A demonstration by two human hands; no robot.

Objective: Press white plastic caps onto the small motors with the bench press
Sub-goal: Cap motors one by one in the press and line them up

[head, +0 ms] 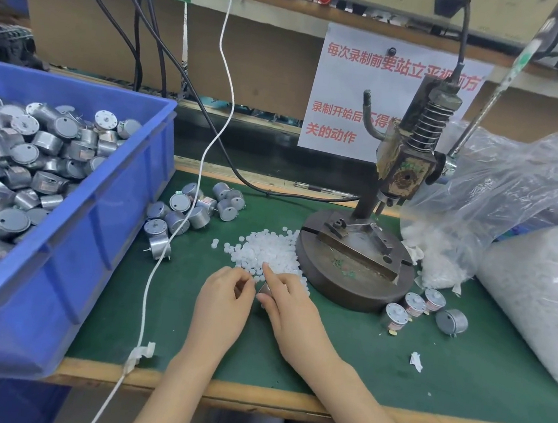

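Over the green counter (358, 361), my right grip (295, 306) pinches a small silver motor (264, 289) just beside the heap of white plastic caps (266, 251). My left grip (225, 295) curls its fingers, contents unclear. I'd seat one cap squarely on the shaft before the dark iron bench press (342, 280).
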